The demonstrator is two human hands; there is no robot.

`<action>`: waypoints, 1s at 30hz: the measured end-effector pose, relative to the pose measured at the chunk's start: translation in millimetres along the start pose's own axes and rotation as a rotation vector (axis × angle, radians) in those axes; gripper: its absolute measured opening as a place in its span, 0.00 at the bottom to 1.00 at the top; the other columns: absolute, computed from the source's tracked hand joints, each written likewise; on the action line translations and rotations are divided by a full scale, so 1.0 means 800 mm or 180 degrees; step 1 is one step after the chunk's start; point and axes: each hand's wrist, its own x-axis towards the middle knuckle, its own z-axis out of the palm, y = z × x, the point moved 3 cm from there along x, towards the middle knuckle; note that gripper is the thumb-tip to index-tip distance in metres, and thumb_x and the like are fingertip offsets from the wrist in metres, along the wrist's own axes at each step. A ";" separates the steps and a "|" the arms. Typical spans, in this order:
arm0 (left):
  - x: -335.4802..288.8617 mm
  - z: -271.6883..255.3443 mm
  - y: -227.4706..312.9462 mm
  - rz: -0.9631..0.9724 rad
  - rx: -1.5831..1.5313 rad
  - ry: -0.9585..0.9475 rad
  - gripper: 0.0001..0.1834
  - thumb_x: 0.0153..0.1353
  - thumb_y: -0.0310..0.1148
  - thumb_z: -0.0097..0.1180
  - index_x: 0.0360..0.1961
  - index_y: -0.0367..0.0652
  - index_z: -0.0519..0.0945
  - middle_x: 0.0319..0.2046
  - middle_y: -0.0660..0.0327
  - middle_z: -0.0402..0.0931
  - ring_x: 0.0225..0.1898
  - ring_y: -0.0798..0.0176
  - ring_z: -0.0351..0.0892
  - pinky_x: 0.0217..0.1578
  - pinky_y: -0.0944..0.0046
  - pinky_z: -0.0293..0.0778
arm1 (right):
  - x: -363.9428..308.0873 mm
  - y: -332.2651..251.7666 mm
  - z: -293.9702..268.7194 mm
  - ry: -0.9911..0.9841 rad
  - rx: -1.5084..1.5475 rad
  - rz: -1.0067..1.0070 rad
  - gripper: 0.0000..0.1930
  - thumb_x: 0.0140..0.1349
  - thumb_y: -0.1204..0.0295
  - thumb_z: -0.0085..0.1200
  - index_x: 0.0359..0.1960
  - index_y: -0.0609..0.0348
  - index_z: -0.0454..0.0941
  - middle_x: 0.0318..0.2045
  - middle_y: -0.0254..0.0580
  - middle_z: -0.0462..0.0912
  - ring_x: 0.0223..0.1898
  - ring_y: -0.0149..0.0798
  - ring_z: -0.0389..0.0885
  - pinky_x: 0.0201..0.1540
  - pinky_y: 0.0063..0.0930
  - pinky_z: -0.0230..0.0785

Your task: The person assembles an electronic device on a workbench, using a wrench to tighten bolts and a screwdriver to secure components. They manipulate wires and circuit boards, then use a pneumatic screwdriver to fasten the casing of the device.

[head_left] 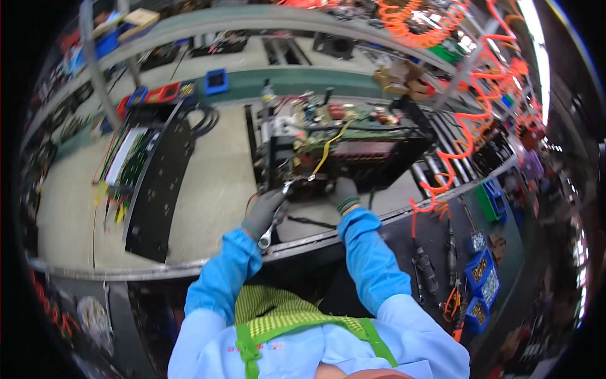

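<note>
My left hand [264, 211], in a grey glove, grips a silver wrench [275, 218] whose upper end reaches the lower front corner of an open black electrical unit [353, 151]. The unit lies on the workbench, its inside showing circuit boards, red parts and a yellow wire [329, 150]. My gloved right hand [345, 192] presses against the unit's near edge, just right of the wrench head. Both blue sleeves come in from the lower edge.
A second black unit with a green board [148, 167] lies to the left on the beige bench [214, 189]. Blue bins of small parts [483, 281] and hand tools [426, 271] sit lower right. Orange coiled air hoses [467, 126] hang at right. Blue and red bins [214, 81] line the back.
</note>
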 end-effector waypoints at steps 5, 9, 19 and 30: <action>-0.006 0.004 -0.001 -0.0138 -0.0460 0.0207 0.15 0.69 0.37 0.42 0.48 0.39 0.72 0.20 0.68 0.65 0.11 0.78 0.55 0.10 0.77 0.52 | -0.090 -0.007 -0.022 0.0314 0.1710 0.0362 0.06 0.63 0.70 0.56 0.34 0.56 0.72 0.20 0.28 0.67 0.18 0.22 0.66 0.17 0.15 0.64; -0.007 0.021 -0.015 0.0052 -0.0429 0.0389 0.16 0.69 0.38 0.43 0.49 0.37 0.72 0.21 0.67 0.68 0.12 0.77 0.58 0.11 0.77 0.55 | -0.203 -0.028 0.007 -0.0826 0.2816 0.0815 0.12 0.66 0.67 0.52 0.41 0.64 0.73 0.28 0.35 0.75 0.27 0.23 0.76 0.26 0.16 0.73; 0.006 0.048 -0.051 0.0692 -0.0609 0.0925 0.15 0.69 0.37 0.44 0.50 0.40 0.72 0.21 0.67 0.69 0.14 0.76 0.62 0.12 0.75 0.59 | -0.317 0.002 0.090 -0.2289 0.2533 0.1441 0.21 0.69 0.59 0.43 0.57 0.59 0.69 0.25 0.34 0.75 0.16 0.22 0.63 0.16 0.15 0.53; 0.006 0.044 -0.046 0.0487 -0.0664 0.0801 0.16 0.69 0.39 0.44 0.52 0.42 0.71 0.22 0.66 0.70 0.15 0.75 0.64 0.13 0.74 0.60 | -0.325 -0.052 0.099 -0.1294 -0.0306 0.0135 0.21 0.68 0.64 0.43 0.56 0.67 0.65 0.18 0.35 0.71 0.18 0.31 0.71 0.23 0.26 0.66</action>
